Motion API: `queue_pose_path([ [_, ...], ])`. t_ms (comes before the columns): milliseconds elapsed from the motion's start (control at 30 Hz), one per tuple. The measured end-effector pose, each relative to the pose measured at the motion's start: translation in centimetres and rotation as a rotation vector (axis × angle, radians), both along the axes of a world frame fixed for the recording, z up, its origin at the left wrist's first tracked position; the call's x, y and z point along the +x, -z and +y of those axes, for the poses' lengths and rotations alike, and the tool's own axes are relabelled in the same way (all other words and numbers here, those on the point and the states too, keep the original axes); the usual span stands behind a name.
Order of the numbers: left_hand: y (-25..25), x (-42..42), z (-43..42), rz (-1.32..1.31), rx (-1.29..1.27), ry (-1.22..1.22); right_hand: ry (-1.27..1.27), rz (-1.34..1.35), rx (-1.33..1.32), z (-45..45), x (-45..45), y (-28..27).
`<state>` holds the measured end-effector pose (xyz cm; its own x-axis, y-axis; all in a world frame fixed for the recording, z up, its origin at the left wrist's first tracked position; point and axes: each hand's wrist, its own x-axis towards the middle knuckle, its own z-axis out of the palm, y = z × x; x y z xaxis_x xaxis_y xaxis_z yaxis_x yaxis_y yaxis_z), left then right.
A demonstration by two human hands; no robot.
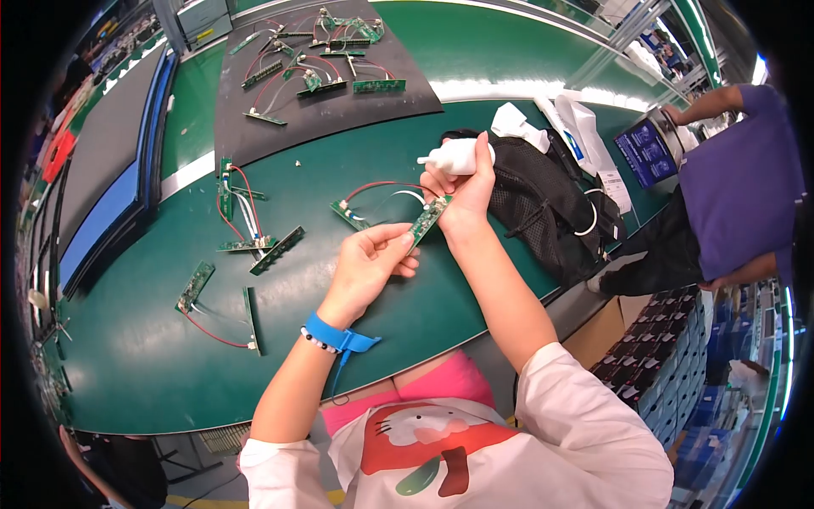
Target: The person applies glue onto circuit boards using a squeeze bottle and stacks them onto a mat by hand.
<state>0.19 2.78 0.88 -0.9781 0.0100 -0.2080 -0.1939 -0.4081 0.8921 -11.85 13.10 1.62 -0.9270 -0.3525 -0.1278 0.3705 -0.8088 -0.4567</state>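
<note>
My left hand [378, 259], with a blue wrist strap [341, 337] and a beaded bracelet on its wrist, pinches the lower end of a narrow green circuit board [426, 222]. In my right hand [469, 188] is a small white bottle [460, 158], its thin nozzle pointing left, above the board's upper end. Red and white wires run from this board to a second small board [349, 214], just left of my hands. The palm side of my right hand is next to the board's upper end.
Wired boards [248, 244] and another pair [197, 287] lie left on the green table [144, 356]. A black mat [339, 119] holds several more. Right of my hands are a black mesh bag [530, 191] and white papers [585, 136]. A person in purple [733, 178] stands at right.
</note>
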Motion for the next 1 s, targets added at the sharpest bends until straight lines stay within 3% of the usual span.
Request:
queue_pose_path([
  [33, -0.2, 0.1, 0.1, 0.001, -0.090, -0.057, -0.004, -0.008, -0.014, 0.1, -0.1, -0.1],
  [133, -0.3, 0.3, -1.5, 0.190, -0.876, -0.406, -0.026, -0.017, -0.057, 0.7, -0.3, -0.5],
  [200, -0.9, -0.1, -2.4, 0.110, -0.793, -0.594, -0.030, -0.027, -0.080, 0.9, -0.4, -0.8],
  [333, 0.1, -0.9, -3.5, -0.015, -0.763, -0.447, -0.064, -0.034, -0.188, 1.2, -0.8, -0.5],
  [367, 0.2, -0.9, -3.3, -0.019, -0.505, -0.366, -0.070, -0.024, -0.191, 1.1, -0.9, -0.4],
  [467, 0.9, -1.5, -3.2, 0.069, -0.091, -0.345, -0.172, 0.016, -0.263, 1.0, -0.8, 0.0],
  [567, 0.3, -1.3, -3.9, 0.071, -0.084, -0.326, -0.201, 0.015, -0.176, 1.0, -1.1, 0.3],
  [667, 0.1, -1.2, -4.3, 0.044, -0.137, -0.306, 0.014, 0.083, 0.304, 1.1, -1.2, -0.9],
  [733, 0.1, -1.2, -4.3, 0.026, -0.160, -0.287, 0.424, 0.222, 0.402, 1.0, -1.4, -1.3],
  [800, 0.0, -1.4, -4.2, 0.024, -0.159, -0.277, 0.506, 0.333, 0.335, 1.4, -0.9, -1.9],
  [933, 0.6, -1.2, -3.7, 0.029, -0.114, -0.251, 0.347, 0.676, 0.392, 0.5, 1.1, -1.3],
  [1000, 0.7, -1.2, -3.7, 0.026, -0.097, -0.232, 0.243, 0.828, 0.581, -0.1, 2.3, -1.1],
])
